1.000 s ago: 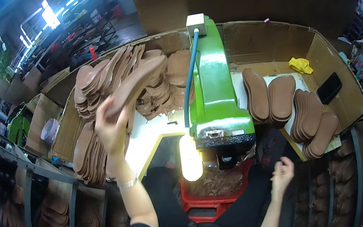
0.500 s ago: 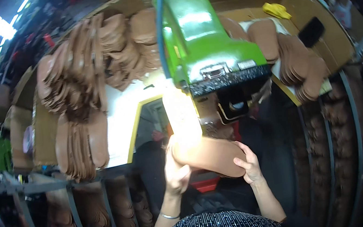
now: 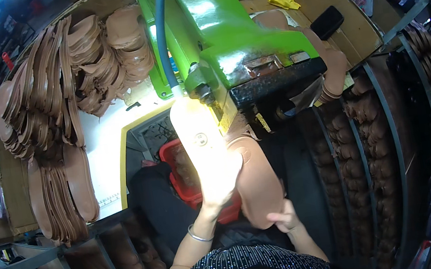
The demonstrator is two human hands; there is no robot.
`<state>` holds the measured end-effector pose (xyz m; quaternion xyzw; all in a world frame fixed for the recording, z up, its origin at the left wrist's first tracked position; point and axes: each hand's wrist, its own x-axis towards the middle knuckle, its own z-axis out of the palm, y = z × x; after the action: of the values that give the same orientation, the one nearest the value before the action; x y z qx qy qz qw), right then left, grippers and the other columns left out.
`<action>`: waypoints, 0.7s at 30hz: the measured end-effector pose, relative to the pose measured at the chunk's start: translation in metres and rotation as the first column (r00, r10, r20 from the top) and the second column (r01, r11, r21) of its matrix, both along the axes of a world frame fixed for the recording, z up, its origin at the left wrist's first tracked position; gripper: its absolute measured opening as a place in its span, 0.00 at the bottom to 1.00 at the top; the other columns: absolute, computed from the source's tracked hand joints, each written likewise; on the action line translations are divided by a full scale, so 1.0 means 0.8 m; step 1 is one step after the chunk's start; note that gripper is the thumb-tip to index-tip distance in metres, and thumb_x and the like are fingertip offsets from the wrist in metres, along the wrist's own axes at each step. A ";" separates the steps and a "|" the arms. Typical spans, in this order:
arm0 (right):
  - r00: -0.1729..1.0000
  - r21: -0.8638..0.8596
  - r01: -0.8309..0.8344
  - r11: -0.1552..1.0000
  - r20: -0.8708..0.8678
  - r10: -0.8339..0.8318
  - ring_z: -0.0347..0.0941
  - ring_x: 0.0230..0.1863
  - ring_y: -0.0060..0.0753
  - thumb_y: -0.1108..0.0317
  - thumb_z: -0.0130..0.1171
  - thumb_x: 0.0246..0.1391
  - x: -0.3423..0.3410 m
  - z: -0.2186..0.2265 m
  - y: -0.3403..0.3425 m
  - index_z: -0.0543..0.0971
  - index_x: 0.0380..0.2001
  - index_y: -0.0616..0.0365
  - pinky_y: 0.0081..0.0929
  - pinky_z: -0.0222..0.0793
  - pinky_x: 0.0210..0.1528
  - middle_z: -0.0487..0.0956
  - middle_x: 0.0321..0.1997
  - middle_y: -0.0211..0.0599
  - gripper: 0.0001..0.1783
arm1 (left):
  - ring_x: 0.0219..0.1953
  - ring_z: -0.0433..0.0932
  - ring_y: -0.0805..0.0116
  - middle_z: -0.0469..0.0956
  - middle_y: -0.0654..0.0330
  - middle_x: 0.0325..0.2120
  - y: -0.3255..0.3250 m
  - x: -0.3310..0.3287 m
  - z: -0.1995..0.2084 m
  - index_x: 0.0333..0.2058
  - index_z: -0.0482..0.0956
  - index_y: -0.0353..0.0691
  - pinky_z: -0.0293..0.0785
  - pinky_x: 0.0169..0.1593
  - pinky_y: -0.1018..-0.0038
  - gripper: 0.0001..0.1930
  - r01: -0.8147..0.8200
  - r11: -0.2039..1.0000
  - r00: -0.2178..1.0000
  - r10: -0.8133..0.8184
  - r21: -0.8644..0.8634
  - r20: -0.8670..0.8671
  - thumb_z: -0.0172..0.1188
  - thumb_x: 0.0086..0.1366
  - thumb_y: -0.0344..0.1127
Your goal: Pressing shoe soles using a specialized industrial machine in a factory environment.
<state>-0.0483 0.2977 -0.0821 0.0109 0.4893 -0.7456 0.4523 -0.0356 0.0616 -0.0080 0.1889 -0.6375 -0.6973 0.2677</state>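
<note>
Hands meet low in the middle: the left hand (image 3: 217, 181), washed out by the glare of the work lamp (image 3: 199, 137), has its fingers wrapped on the near edge of one brown shoe sole (image 3: 256, 184), while the right hand (image 3: 284, 219) pinches the sole's lower tip, fingers curled on it. That sole sits at about 6 o'clock from the green machine (image 3: 222, 33), its far end up under the machine's dark head (image 3: 274, 81). One blue hose (image 3: 161, 31) runs up at 12 o'clock. Stacked brown soles (image 3: 49, 103), too many to count, crowd the white worktop (image 3: 105, 145) at 9 to 10 o'clock. One red crate (image 3: 183, 178) lies below, behind the left wrist with its single bangle (image 3: 200, 234). One yellow cloth (image 3: 283, 0) and one black pad (image 3: 327, 22) sit at 1 o'clock. Racks of soles (image 3: 370, 128) fill 3 o'clock.
</note>
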 end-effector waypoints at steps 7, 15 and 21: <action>0.884 -0.027 0.306 0.952 -0.364 -0.294 0.69 0.46 0.30 0.74 0.59 0.38 -0.131 0.067 0.007 0.65 0.39 0.61 0.27 0.63 0.53 0.72 0.42 0.40 0.22 | 0.23 0.69 0.78 0.74 0.64 0.22 -0.003 -0.004 0.001 0.35 0.76 0.30 0.67 0.29 0.81 0.10 -0.014 0.990 1.000 0.015 -0.140 0.008 0.60 0.55 0.29; 0.942 -0.031 0.098 0.995 -0.321 -0.102 0.70 0.41 0.25 0.73 0.58 0.38 -0.217 0.095 -0.071 0.66 0.38 0.59 0.22 0.66 0.46 0.73 0.38 0.38 0.20 | 0.30 0.78 0.71 0.79 0.58 0.29 -0.033 0.027 -0.008 0.37 0.76 0.30 0.74 0.36 0.77 0.12 -0.088 0.996 0.978 0.081 -0.027 -0.192 0.61 0.53 0.28; 0.980 -0.143 0.080 0.987 -0.169 -0.104 0.71 0.48 0.31 0.78 0.56 0.36 -0.178 0.090 -0.111 0.65 0.53 0.66 0.26 0.63 0.54 0.73 0.48 0.38 0.33 | 0.34 0.78 0.70 0.79 0.53 0.32 -0.067 0.076 0.000 0.37 0.75 0.23 0.73 0.41 0.76 0.16 -0.107 0.990 0.994 0.106 0.086 0.019 0.60 0.53 0.29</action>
<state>-0.1910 0.2091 -0.0097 -0.0630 0.4747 -0.7952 0.3719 0.0255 0.0078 -0.0079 0.2391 -0.5974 -0.7078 0.2916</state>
